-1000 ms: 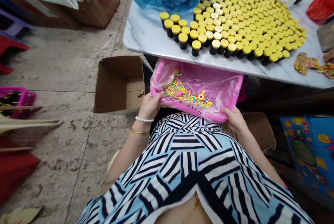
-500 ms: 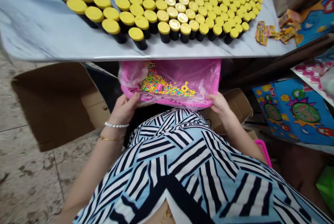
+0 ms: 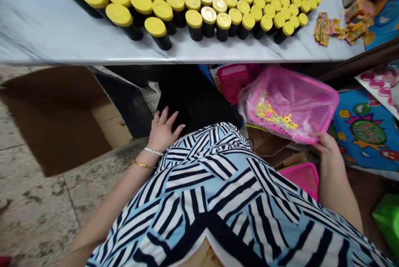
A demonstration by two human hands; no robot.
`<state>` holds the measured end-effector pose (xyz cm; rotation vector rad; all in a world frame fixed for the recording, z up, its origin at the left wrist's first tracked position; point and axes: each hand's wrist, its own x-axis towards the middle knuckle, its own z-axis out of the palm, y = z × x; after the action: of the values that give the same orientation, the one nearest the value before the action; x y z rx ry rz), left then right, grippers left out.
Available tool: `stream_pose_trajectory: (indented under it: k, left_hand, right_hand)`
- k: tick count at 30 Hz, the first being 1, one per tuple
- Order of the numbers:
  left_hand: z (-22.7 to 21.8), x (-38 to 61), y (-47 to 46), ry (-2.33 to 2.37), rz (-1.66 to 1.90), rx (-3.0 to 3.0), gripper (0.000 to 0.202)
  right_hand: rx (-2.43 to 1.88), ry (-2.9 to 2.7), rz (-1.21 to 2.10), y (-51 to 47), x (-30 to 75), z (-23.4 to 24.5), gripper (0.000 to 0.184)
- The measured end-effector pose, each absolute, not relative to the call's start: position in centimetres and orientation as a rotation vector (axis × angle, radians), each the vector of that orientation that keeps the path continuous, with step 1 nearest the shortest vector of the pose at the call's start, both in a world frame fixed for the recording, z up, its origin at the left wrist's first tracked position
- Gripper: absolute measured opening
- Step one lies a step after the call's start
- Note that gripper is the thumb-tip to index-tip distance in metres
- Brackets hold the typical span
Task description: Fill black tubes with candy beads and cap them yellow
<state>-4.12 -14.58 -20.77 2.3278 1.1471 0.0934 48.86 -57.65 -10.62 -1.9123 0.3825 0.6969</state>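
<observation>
Below the marble table point(image 3: 31, 30) with its yellow-capped black jars point(image 3: 193, 18), well right of an open cardboard box point(image 3: 56, 121), a pink tray point(image 3: 330, 105) lined with loose plastic tilts — likely light but slippery, safest held by its rim. The right hand point(image 3: 326, 146) grips the near edge; the left hand point(image 3: 163, 132) lies open, fingers spread, holding nothing. Tiny pastel beads point(image 3: 269, 115) pool inside.

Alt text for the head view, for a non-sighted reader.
The right hand grips the corner of a pink plastic-lined tray of small colored pieces; the left hand is open. Yellow-capped black bottles stand on a marble-look table ahead.
</observation>
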Motion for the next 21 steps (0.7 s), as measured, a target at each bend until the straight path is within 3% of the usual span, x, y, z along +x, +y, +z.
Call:
stream_pose_trajectory:
  k: [4, 8, 14, 21]
  left_hand:
    - [-21.2, -3.7, -14.9, 1.106, 0.001, 2.426, 0.058]
    - [-20.7, -3.0, -14.4, 1.172, -0.083, 2.475, 0.054]
    - [-20.3, -3.9, -14.5, 1.335, -0.038, 2.455, 0.056]
    - [-18.9, -4.7, -15.1, 1.345, 0.256, 2.367, 0.052]
  right_hand:
    - [-1.986, 0.531, 0.738, -62.7, 49.5, -10.2, 0.004]
    - [-1.945, 0.550, 0.826, -62.5, 48.0, -12.7, 0.009]
    - [-1.702, 0.447, 0.851, -53.5, 46.8, -18.4, 0.047]
    - [-1.454, 0.394, 0.833, -38.1, 49.1, -22.7, 0.045]
